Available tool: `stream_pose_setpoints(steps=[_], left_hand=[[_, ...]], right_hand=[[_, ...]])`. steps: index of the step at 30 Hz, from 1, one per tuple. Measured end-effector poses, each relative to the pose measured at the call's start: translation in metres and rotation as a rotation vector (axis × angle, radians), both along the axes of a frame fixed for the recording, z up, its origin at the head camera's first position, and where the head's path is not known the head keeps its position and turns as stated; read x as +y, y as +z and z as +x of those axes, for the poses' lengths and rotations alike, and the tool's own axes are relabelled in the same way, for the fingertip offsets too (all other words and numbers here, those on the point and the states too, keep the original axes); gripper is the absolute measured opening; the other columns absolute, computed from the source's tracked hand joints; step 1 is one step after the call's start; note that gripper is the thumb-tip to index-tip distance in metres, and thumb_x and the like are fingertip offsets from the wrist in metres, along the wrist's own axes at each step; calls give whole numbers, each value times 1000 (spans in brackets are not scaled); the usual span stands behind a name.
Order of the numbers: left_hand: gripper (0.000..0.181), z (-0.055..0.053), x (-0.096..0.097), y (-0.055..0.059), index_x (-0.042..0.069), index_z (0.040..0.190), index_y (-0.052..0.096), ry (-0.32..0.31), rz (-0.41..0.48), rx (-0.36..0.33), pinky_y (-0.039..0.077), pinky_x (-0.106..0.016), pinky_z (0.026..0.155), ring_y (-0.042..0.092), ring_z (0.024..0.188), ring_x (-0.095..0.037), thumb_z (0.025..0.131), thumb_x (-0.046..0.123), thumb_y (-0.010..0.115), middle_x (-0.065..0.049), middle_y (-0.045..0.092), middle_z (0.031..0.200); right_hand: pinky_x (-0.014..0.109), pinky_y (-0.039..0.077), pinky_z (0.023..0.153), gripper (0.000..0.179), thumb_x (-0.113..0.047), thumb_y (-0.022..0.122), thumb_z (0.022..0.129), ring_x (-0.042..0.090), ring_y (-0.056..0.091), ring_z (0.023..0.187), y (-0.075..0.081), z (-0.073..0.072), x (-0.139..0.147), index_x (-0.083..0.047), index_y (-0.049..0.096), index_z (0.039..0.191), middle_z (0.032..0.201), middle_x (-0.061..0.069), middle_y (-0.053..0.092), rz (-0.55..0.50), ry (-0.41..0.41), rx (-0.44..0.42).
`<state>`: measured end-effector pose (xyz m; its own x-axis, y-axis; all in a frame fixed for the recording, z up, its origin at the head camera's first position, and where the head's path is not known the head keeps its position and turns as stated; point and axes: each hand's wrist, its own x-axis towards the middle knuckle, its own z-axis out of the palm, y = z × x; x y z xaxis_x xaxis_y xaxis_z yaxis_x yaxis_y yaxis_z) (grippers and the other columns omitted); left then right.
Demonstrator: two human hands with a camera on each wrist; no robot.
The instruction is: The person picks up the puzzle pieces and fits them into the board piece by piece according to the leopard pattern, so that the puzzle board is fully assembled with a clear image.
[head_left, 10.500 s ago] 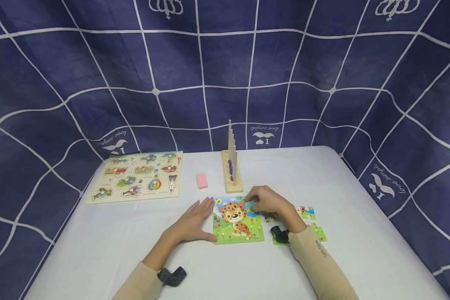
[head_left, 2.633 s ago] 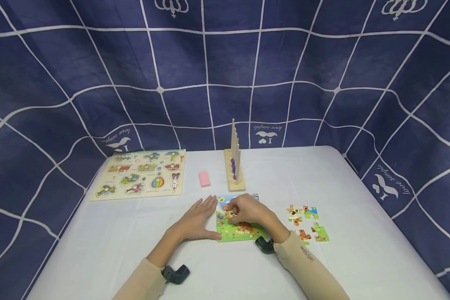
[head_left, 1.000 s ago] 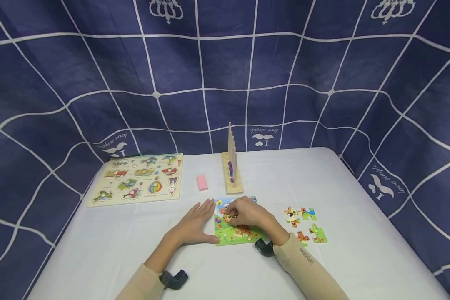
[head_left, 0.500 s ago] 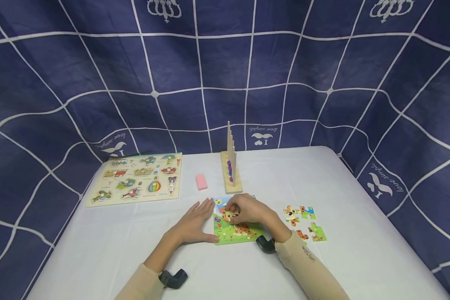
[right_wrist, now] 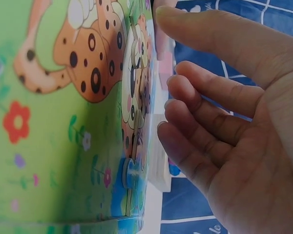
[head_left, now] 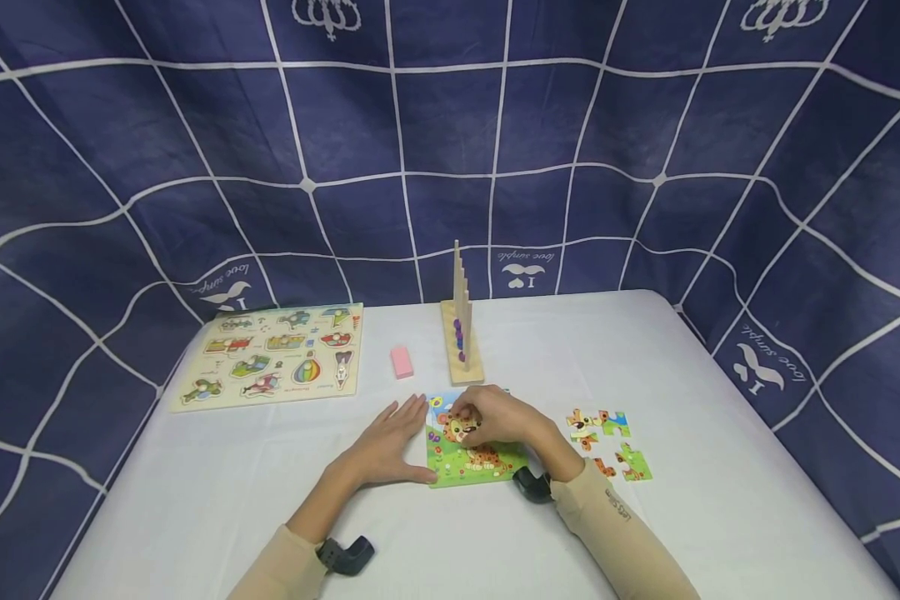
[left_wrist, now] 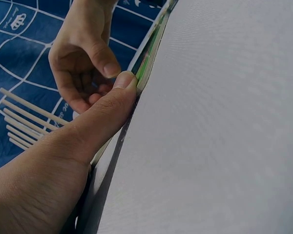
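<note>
Steadying the puzzle board (head_left: 476, 473) with left grip (head_left: 384, 448) straight-fingered and right grip (head_left: 501, 415) empty, apparently seating the face piece (right_wrist: 140, 51), likely needing an even press next.

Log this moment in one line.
left hand: at puzzle board's left edge | right hand: over board, no piece visible in grasp | loose pieces: on table, right of board

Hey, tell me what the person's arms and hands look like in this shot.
Both hands, left and right, are bare, without gloves. The left sleeve and right sleeve are beige; the right has small dark lettering. Each wrist wears a black, angled device.
</note>
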<state>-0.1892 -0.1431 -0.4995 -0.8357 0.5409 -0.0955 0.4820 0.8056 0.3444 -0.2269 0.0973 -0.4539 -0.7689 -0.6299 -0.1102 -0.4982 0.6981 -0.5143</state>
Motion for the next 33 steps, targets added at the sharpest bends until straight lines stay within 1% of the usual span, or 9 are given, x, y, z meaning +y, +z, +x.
stream_pose_setpoints(steps=[4,9,18,25,33], left_hand=[[124,0,0,1,6,155,19,3,4,-4,9,-43,126,12,153,-19,68,86,57,-6,13,164],[124,0,0,1,6,155,19,3,9,-7,9,-43,126,12,153,-20,68,85,58,-7,12,164],[125,-1,0,0,6,155,18,0,15,-8,8,-44,126,11,153,-21,67,86,57,-7,11,164],[124,-1,0,0,6,155,18,-5,8,-9,8,-43,126,11,153,-20,68,86,57,-6,11,164],[124,0,0,0,6,155,17,-4,15,-9,8,-43,126,11,153,-20,68,85,58,-6,11,164]], right_hand=[[25,49,81,42,-22,85,73,9,56,88,0,-1,1,-11,70,111,94,-6,66,-5,-1,-6],[26,49,81,44,-22,86,72,11,56,90,1,-1,1,-10,70,111,95,-4,66,-16,5,-6],[29,50,83,44,-20,86,72,13,56,91,4,-1,3,-10,69,112,97,-3,67,-34,-6,-43],[28,51,83,46,-21,87,71,11,55,91,4,-2,3,-10,69,112,98,-3,67,-24,-3,-43],[28,52,82,46,-19,86,71,14,57,91,8,1,8,-8,69,113,100,0,68,-35,1,-30]])
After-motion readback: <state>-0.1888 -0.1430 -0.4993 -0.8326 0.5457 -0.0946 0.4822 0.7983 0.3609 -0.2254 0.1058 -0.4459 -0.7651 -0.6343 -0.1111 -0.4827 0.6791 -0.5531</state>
